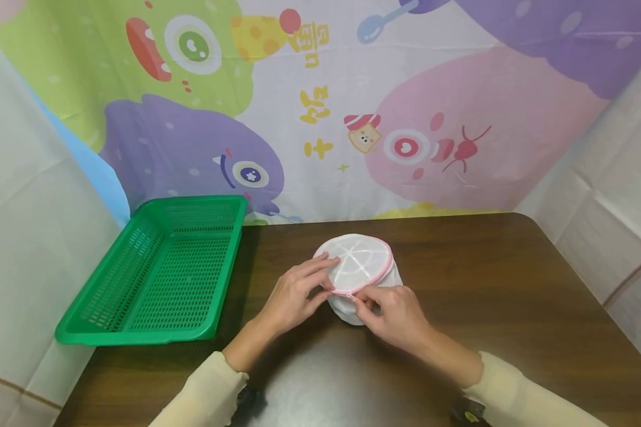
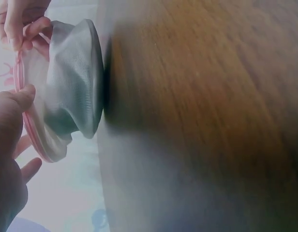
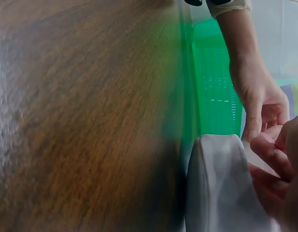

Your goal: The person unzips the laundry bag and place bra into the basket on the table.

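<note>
We are observing a white mesh bag standing upright at about the middle of the surface, its round lid facing up and pale bands crossing at the lid's centre. A pink zipper is running along the rim. From the near left, the person's left grip is grasping the bag at the near-left part of that rim, with fingers lying over the edge of the lid and the thumb pressing from the near side. From the near right, the right grip is pinching the zipper pull between thumb and forefinger at the near side of the rim, the two grips working close beside each other. In the left wrist view we are seeing the bag's side wall sagging into loose folds above its base; its contents are staying hidden from us. A green basket with slotted walls is sitting to the left, well apart from the bag. Pale yellow sleeves, the left sleeve and the right sleeve, are covering the forearms. Along the far side, a backdrop printed with cartoon monsters is hanging behind the wood-grained surface.
</note>
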